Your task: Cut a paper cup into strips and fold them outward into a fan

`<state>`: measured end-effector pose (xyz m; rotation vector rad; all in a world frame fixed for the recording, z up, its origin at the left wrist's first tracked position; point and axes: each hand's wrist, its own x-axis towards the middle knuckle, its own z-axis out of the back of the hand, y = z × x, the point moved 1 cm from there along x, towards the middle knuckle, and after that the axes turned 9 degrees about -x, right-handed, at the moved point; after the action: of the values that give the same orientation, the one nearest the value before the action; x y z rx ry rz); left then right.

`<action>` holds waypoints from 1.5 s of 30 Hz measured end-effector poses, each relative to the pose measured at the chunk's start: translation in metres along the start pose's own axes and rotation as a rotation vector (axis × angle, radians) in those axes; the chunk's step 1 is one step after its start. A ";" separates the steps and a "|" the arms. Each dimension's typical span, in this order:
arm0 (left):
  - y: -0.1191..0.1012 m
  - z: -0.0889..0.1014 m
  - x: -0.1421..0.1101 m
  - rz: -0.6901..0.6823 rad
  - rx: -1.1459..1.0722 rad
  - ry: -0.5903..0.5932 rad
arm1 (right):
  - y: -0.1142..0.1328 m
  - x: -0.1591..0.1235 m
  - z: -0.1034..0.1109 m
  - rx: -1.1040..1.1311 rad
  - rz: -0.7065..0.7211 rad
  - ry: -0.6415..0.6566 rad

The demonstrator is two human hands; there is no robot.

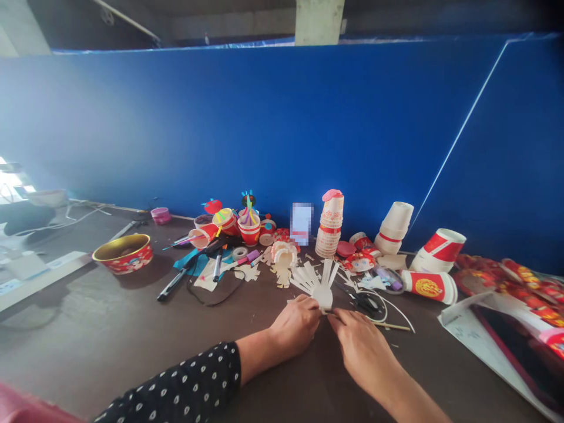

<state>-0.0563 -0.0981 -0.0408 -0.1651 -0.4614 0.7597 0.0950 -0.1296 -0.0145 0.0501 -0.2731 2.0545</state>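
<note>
A white paper cup cut into fanned strips (318, 283) lies on the dark tabletop (185, 335), its strips spreading away from me. My left hand (295, 324) pinches the cup's lower end from the left. My right hand (360, 346) meets it from the right, fingertips on the same end. Just right of my hands lie black-handled scissors (365, 302) and a thin white wire (396, 311). A second cut paper piece (283, 258) stands a little beyond the fan, and paper scraps (247, 272) are scattered to its left.
Stacked paper cups (329, 226), (394, 228), marker pens (174, 283), tape (239, 253) and decorated cups (249, 229) crowd the table's far side. A red-and-gold bowl (123, 253) stands at left. Red packaging (515, 288) and a board (497, 352) lie at right, before a blue wall (264, 129).
</note>
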 end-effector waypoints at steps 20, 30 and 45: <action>-0.006 0.005 0.000 0.048 0.004 -0.002 | 0.001 0.002 -0.001 -0.038 -0.018 -0.004; -0.009 0.008 0.001 0.065 0.012 0.092 | -0.001 0.003 -0.007 -0.035 0.001 -0.011; -0.001 0.000 0.004 0.069 0.078 0.096 | 0.000 0.002 -0.004 -0.088 0.000 -0.041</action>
<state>-0.0533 -0.0958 -0.0391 -0.1443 -0.3358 0.8321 0.0940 -0.1271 -0.0176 0.0378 -0.3888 2.0403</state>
